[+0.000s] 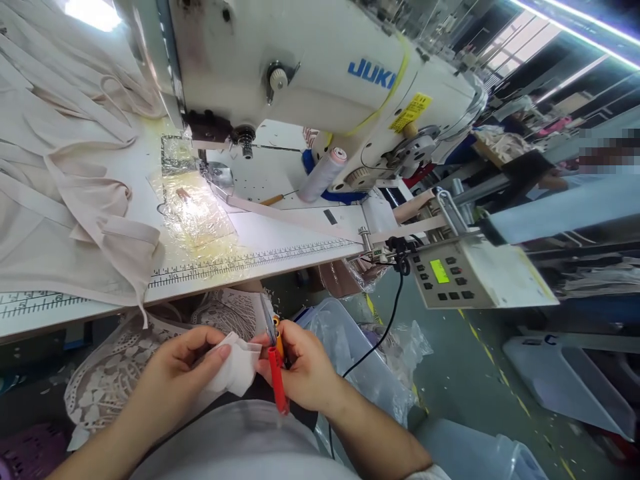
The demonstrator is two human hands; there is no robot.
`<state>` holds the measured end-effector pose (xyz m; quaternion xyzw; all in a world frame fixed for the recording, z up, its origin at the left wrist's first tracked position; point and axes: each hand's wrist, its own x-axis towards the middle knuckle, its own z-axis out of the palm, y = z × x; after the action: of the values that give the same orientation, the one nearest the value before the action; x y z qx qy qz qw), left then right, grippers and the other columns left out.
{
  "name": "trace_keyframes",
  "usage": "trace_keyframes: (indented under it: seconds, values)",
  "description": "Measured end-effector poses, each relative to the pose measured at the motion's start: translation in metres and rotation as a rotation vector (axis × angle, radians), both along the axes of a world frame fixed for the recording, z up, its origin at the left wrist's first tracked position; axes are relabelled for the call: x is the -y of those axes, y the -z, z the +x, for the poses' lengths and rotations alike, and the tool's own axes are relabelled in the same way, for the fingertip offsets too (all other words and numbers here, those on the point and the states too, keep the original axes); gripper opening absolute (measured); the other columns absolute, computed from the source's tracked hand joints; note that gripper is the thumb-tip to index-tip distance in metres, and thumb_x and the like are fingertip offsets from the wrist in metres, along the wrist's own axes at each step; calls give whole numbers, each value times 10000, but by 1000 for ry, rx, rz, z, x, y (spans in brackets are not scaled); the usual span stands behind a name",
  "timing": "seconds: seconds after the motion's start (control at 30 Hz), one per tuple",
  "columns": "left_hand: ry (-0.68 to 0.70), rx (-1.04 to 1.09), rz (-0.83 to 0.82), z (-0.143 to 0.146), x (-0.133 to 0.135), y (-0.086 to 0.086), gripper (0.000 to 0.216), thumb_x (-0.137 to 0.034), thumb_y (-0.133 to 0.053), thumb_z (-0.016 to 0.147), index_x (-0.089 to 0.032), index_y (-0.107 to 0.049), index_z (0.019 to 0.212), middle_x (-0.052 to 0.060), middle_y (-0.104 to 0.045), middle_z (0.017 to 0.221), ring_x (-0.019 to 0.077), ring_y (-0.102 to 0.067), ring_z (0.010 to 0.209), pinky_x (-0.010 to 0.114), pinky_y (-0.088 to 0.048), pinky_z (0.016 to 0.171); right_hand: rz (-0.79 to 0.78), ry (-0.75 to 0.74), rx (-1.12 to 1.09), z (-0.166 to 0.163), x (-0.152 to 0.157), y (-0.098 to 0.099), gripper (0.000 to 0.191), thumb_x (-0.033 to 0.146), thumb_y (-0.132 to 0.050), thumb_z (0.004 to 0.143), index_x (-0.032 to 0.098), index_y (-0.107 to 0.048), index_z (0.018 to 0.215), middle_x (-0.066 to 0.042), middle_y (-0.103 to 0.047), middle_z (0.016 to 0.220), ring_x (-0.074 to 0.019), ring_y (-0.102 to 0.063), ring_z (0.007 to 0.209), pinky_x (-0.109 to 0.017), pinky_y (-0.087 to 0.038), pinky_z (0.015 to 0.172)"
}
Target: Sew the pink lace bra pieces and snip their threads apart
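Note:
My left hand (183,370) is closed, with thumb and fingers pinching a folded piece of white fabric (240,367). My right hand (306,365) grips a pair of scissors (276,373) with a red handle, blades pointing up and away from me. An orange-yellow part shows between those fingers and the red handle; whether it belongs to the scissors I cannot tell. The right fingertips are at the fabric's right edge. Over my lap lies beige lace fabric (113,377), partly hidden behind my left hand and arm.
A JUKI sewing machine (320,73) stands on the white table (300,233), with beige garments (75,200) heaped at left. A thread cone (323,175) sits beneath its arm. At right is a control box (445,273) with a hanging black cable. Below stands a plastic bin (370,393).

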<state>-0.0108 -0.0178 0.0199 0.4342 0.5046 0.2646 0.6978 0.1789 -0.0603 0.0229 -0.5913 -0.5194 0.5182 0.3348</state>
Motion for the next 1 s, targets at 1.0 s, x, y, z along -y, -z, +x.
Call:
trace_keyframes:
  seconds: [1.0]
  values:
    - [-7, 232, -286, 13, 6, -14, 243, -390, -788, 619, -173, -680, 642, 8, -667, 590, 128, -583, 537, 210, -457, 532, -37, -298, -23, 28, -11, -13, 438, 575, -663, 717, 219, -409, 747, 33, -522, 640, -108, -474, 523, -216, -405, 479]
